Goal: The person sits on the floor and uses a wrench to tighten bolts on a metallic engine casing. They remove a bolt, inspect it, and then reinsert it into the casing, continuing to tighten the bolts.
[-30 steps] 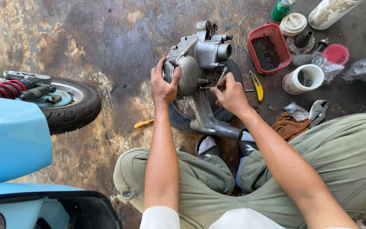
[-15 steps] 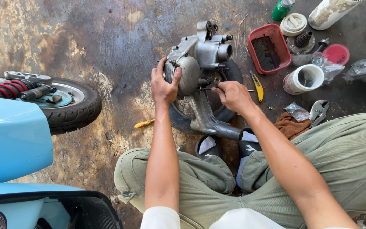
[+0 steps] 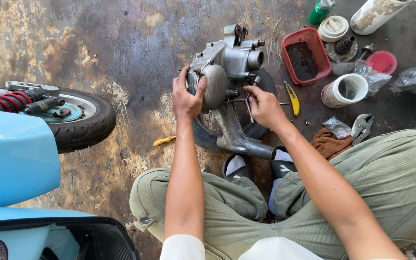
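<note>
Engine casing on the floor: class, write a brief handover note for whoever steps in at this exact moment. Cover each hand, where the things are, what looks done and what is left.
Left hand: gripping the rounded cover side of the grey engine casing, steadying it.
Right hand: closed on a slim metal tool set against the casing's side.
The casing rests on a black tyre between the person's feet.
Nearby on the floor: yellow-handled tool, red tray, white cup, pliers, brown rag.
Done: casing is off the scooter, positioned and braced.
Left: the cover looks to be in place; the fastener's state cannot be told.
</note>
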